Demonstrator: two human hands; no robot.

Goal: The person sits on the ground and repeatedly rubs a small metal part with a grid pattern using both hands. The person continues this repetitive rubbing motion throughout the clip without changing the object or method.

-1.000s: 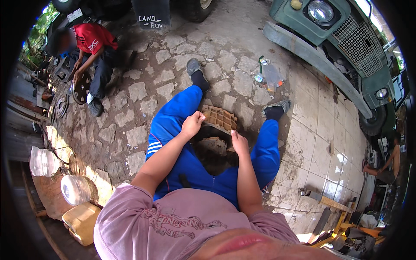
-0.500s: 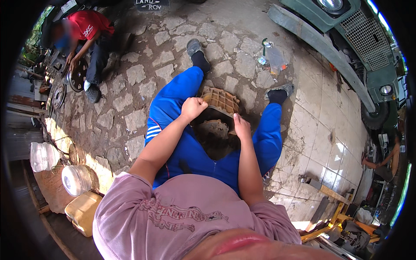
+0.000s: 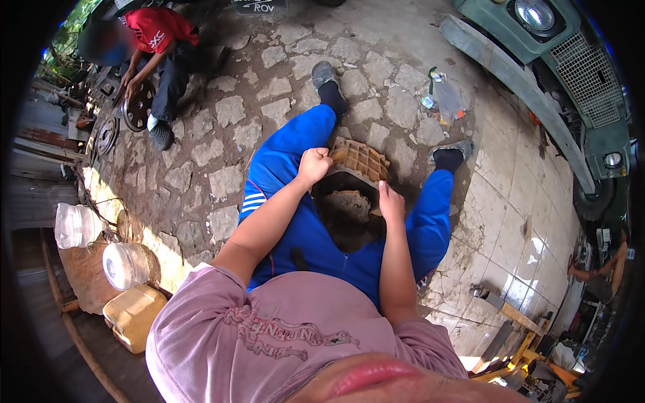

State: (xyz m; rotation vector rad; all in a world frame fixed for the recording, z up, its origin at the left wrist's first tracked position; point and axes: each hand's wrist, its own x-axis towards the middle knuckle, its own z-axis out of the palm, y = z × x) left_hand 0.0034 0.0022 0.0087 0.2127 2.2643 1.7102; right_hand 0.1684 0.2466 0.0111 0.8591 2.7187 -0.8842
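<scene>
A ribbed, rusty-brown cast metal housing (image 3: 360, 160) stands on the ground between my spread legs, its dark hollow side towards me. My left hand (image 3: 314, 166) is closed in a fist at its left rim. On the opposite rim my right hand (image 3: 392, 201) grips the housing, thumb up and fingers curled out of sight behind the edge. A rough, greyish-brown metal part (image 3: 347, 201) shows inside or just in front of the hollow; its lower portion is lost in shadow.
Another person (image 3: 161, 33) crouches at the far left, hands on a round metal disc (image 3: 138, 106). A green vehicle's bumper (image 3: 517, 94) juts in at the far right. Plastic litter (image 3: 447, 101) lies ahead. Clear plastic containers (image 3: 126, 266) and a yellow jerrycan (image 3: 136, 317) stand left.
The whole picture has shifted a little, mostly to the right. Both hands keep their places on the housing, which shows no clear movement between my legs.
</scene>
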